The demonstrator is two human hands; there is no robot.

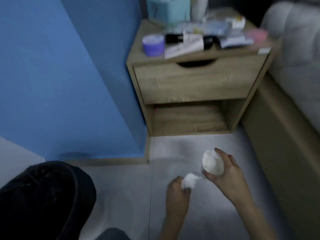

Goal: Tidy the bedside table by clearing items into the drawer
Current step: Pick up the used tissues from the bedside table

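Wood-grain table point(149, 60) stands against the blue wall point(69, 66), its drawer point(199, 84) closed and its top crowded with a purple jar point(153, 45) and packets point(233, 38). Blur leaves every label unreadable. Low over the floor point(173, 149), the right hand point(226, 172) grasps a pale rounded object point(213, 163) of unclear kind. The left hand point(176, 191) clutches a crumpled white wad point(188, 181) just beside it.
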